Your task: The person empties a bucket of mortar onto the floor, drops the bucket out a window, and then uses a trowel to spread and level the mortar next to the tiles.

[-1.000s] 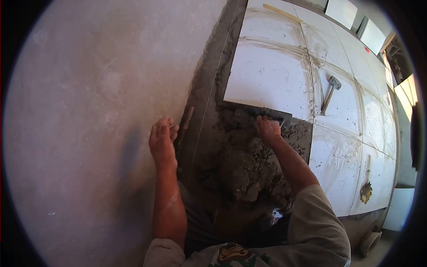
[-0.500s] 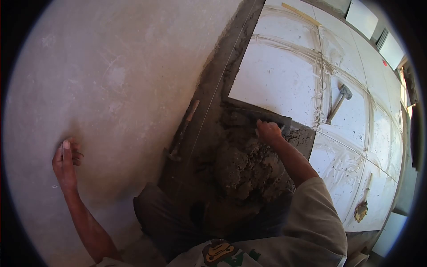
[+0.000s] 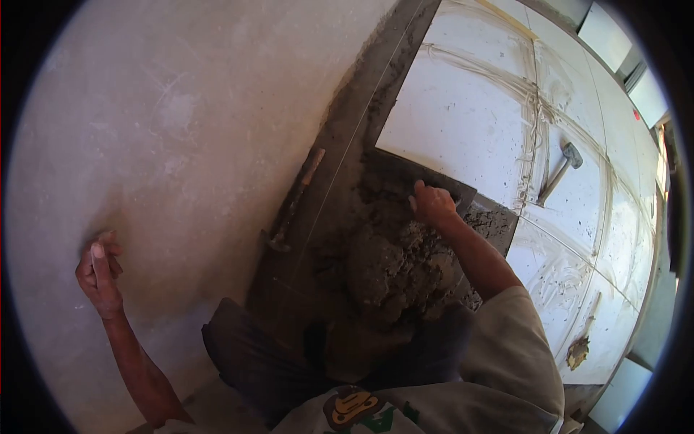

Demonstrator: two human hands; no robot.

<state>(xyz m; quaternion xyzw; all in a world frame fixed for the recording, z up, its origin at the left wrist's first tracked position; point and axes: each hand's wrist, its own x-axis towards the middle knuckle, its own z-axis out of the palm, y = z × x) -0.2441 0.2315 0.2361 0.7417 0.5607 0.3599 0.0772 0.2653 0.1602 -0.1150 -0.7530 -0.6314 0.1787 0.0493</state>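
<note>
My right hand [image 3: 434, 202] is closed around the handle of a trowel [image 3: 463, 192], held over the wet mortar just below a white tile's lower edge. The handle is hidden by the hand and only part of the dark blade shows. Below it lies a rough mound of grey mortar [image 3: 390, 271], between my knees and the tile [image 3: 455, 119]. Out to the left, my left hand [image 3: 101, 278] hovers near or against a pale concrete surface [image 3: 166, 166]. Its fingers are curled in towards the thumb, with no object visible in them.
A taut string [image 3: 347, 159] runs along the mortar strip. Beside it lies a hammer [image 3: 300, 194]. On the smeared tiles at right are a mallet [image 3: 560, 173], a wooden strip [image 3: 510, 18] and a mortar-caked tool [image 3: 580, 351]. More tiles [image 3: 606, 35] stand at upper right.
My right hand has shifted slightly left and up, and the trowel blade shows less. My left hand has moved a little left and down, still curled. The view has also shifted slightly.
</note>
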